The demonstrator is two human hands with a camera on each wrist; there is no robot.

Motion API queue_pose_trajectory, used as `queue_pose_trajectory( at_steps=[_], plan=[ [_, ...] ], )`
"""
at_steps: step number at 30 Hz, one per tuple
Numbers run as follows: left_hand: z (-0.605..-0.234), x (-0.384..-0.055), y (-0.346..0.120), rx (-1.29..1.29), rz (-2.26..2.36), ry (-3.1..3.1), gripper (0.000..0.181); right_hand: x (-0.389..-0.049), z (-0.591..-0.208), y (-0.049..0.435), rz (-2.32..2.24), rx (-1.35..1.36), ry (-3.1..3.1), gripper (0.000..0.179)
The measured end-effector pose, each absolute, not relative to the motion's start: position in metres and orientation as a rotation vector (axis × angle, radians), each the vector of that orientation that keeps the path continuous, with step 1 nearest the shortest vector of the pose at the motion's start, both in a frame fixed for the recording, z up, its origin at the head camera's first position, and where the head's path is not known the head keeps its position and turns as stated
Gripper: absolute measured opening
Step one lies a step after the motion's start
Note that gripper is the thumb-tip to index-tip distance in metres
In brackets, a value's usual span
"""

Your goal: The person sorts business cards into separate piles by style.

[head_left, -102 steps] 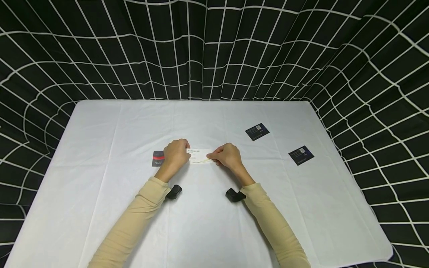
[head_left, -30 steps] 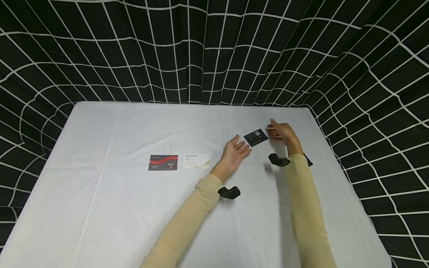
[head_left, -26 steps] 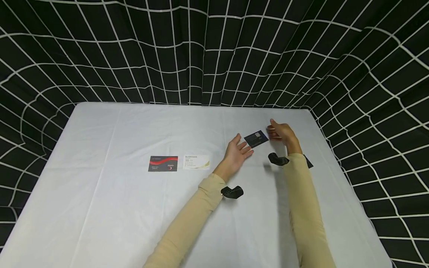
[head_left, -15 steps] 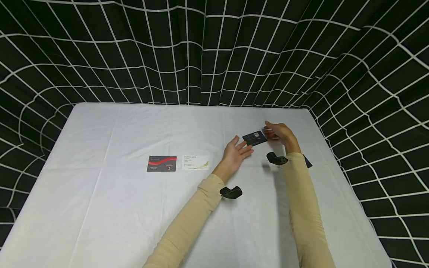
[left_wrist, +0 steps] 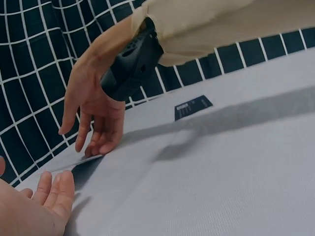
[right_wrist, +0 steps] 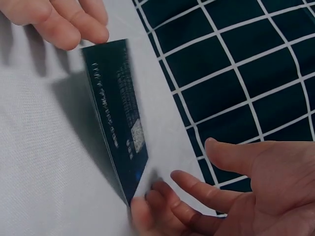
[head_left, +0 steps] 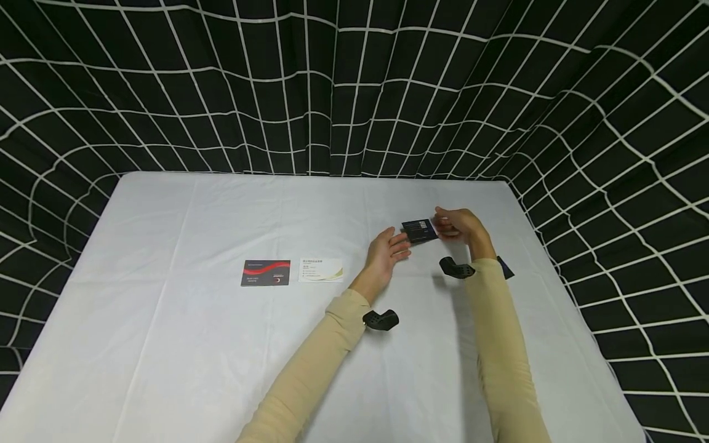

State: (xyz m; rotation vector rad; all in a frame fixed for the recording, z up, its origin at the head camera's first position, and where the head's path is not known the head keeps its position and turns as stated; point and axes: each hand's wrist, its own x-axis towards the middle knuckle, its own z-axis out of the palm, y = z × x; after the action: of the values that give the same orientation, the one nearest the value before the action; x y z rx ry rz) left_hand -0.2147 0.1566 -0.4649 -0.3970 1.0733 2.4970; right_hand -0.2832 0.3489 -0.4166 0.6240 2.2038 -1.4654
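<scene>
A dark business card (head_left: 419, 231) with a small code printed on it stands tilted off the white cloth between my two hands. In the right wrist view, the card (right_wrist: 113, 118) leans with one long edge raised. Its one end meets the fingertips of my left hand (head_left: 382, 253), which is palm up with the fingers extended. Beside the other end, my right hand (head_left: 462, 226) has its fingers loosely bent at the card's corner. The right thumb (right_wrist: 231, 153) stands away from the card, so nothing is pinched.
Flat on the white tablecloth (head_left: 183, 344), a grey card with a red stripe (head_left: 265, 273) and a white card (head_left: 321, 271) lie side by side to the left. Another dark card (head_left: 504, 267) lies partly behind the right forearm. Dark grid curtains (head_left: 293, 92) border the table.
Earlier, both hands were at the white card; they have since moved right to the dark card. Over the last half second, the fingers have closed in on its ends and it has tipped up.
</scene>
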Motion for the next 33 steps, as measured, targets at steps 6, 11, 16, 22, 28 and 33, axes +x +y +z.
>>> queue_pose_trajectory(
  at_steps=[6,11,16,22,28,33],
  plan=[
    [-0.467,-0.216,0.162,-0.391,2.423,1.303,0.04,-0.279,-0.421,0.341,-1.464,0.569,2.208,0.054],
    [-0.465,-0.213,0.164,-0.465,2.431,1.274,0.04,-0.274,-0.425,0.332,-1.433,0.515,2.278,0.053],
    [-0.448,-0.203,0.165,-0.583,2.474,1.206,0.042,-0.266,-0.425,0.323,-1.09,0.365,2.577,0.056],
    [-0.438,-0.202,0.168,-0.612,2.501,1.009,0.046,-0.263,-0.425,0.311,-0.731,0.346,2.777,0.065],
    [-0.444,-0.205,0.166,-0.637,2.513,0.889,0.049,-0.263,-0.429,0.312,-0.759,0.418,2.755,0.064],
    [-0.461,-0.211,0.167,-0.601,2.527,0.939,0.048,-0.264,-0.43,0.315,-0.781,0.391,2.805,0.059]
  ],
)
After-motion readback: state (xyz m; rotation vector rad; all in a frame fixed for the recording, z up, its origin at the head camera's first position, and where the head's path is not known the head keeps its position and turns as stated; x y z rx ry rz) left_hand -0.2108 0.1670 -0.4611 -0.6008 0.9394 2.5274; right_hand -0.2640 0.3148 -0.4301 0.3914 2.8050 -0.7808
